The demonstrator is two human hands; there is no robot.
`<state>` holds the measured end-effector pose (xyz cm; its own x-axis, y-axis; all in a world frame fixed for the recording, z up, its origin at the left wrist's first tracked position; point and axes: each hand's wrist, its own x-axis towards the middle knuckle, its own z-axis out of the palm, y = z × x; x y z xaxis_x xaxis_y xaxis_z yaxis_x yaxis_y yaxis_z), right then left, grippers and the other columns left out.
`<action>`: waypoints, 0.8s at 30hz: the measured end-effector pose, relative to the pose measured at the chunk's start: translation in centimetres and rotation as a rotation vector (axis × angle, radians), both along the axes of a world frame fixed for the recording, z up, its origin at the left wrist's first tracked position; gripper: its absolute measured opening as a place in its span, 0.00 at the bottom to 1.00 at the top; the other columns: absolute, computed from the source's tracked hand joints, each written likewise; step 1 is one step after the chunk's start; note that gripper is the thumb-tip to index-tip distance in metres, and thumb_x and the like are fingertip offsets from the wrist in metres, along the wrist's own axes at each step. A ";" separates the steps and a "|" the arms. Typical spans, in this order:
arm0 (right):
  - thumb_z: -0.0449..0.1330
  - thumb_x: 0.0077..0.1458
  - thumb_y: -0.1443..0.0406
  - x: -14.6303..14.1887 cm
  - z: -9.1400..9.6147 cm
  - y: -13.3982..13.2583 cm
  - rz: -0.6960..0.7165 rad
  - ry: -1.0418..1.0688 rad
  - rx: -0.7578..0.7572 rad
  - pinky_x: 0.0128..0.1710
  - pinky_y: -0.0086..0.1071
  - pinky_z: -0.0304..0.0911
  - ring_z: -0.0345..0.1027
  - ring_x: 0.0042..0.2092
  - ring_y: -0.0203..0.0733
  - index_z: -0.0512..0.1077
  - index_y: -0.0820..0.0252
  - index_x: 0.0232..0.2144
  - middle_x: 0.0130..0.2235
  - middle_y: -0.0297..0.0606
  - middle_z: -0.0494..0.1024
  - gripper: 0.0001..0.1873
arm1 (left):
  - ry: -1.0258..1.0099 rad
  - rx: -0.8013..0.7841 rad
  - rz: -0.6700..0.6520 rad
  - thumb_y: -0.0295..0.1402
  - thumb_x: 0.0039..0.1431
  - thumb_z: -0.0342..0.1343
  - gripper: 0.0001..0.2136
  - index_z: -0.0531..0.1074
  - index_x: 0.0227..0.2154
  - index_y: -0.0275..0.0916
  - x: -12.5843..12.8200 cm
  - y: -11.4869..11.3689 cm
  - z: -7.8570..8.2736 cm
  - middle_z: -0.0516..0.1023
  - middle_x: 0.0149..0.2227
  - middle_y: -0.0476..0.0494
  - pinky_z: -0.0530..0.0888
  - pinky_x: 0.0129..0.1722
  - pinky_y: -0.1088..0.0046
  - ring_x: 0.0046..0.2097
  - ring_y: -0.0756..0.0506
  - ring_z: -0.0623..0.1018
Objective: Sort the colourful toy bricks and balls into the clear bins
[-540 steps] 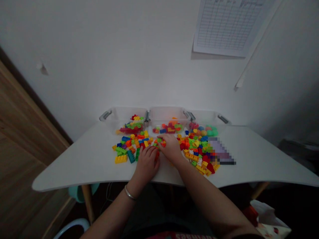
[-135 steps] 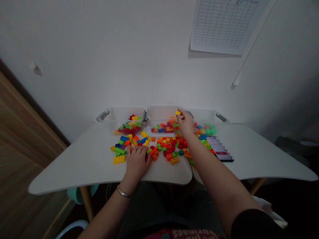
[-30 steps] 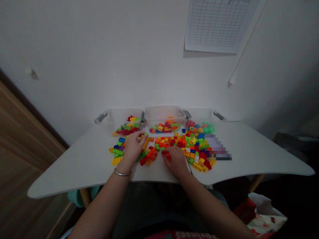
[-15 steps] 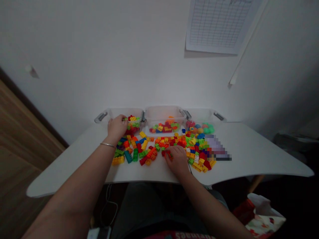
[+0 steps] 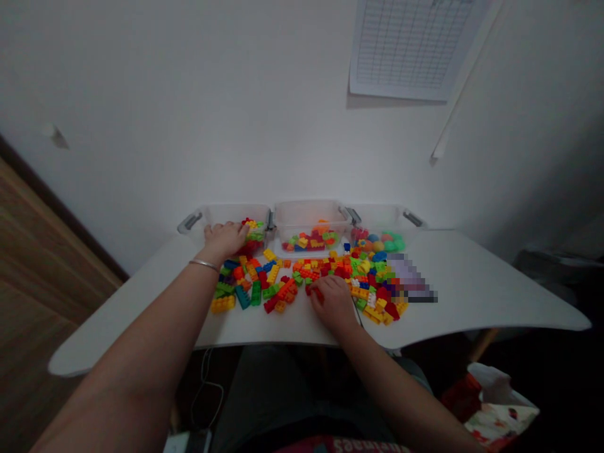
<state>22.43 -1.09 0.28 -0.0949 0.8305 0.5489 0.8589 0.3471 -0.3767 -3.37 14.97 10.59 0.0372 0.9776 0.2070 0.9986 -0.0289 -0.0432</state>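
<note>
My left hand (image 5: 225,240) is at the front of the left clear plastic box (image 5: 236,211), its fingers spread over the rim and nothing visible in them. Colourful toy bricks (image 5: 255,234) lie in that box beside the fingertips. My right hand (image 5: 334,301) rests low over the table, thumb and fingers closed on a red toy brick (image 5: 314,291) that is partly hidden. Around both hands lies a loose pile of toy bricks (image 5: 285,290) in several colours.
A middle clear box (image 5: 311,211) holds more bricks, and a right clear box (image 5: 380,217) holds coloured round pieces. A blurred flat object (image 5: 409,277) lies right of the pile on the white table (image 5: 491,283). Below it at right stands a patterned bag (image 5: 503,406).
My left hand has opened from a pinch at the left box, and its fingers have spread and shifted a little to the right. My right hand stays nearly in place with the red brick.
</note>
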 end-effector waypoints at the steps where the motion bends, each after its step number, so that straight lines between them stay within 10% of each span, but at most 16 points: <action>1: 0.57 0.55 0.68 0.0 0.0 0.0 0.001 -0.005 -0.002 0.49 0.38 0.58 0.66 0.43 0.46 0.75 0.58 0.32 0.36 0.40 0.78 0.06 | -0.004 0.005 -0.015 0.44 0.64 0.32 0.27 0.69 0.54 0.39 -0.1 0.0 -0.1 0.70 0.57 0.32 0.58 0.54 0.44 0.56 0.31 0.69; 9: 0.57 0.55 0.68 -0.1 -0.1 0.1 -0.017 -0.001 0.010 0.50 0.38 0.57 0.67 0.44 0.46 0.74 0.58 0.34 0.37 0.40 0.78 0.07 | -0.216 0.113 -0.149 0.41 0.64 0.37 0.25 0.58 0.62 0.41 -0.4 -1.3 -0.4 0.56 0.67 0.36 0.48 0.62 0.39 0.66 0.36 0.57; 14: 0.57 0.55 0.69 -0.1 -0.1 0.0 -0.003 0.000 0.024 0.49 0.38 0.58 0.67 0.43 0.45 0.74 0.58 0.34 0.36 0.39 0.78 0.07 | -0.240 0.217 -0.407 0.44 0.62 0.44 0.25 0.60 0.61 0.43 2.4 -6.7 -0.9 0.57 0.66 0.38 0.45 0.63 0.40 0.65 0.37 0.58; 24: 0.54 0.56 0.69 0.9 -0.6 0.3 -0.026 0.061 0.185 0.47 0.39 0.60 0.67 0.41 0.45 0.74 0.59 0.36 0.36 0.40 0.78 0.09 | -0.165 0.219 -0.472 0.39 0.60 0.52 0.21 0.68 0.55 0.42 7.0 -15.0 -9.0 0.69 0.59 0.37 0.49 0.62 0.37 0.61 0.33 0.65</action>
<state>23.30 -0.84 -0.36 -0.0368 0.7165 0.6966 0.8458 0.3936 -0.3601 3.68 0.00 1.61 0.4112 0.7963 0.4437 0.8737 -0.4831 0.0573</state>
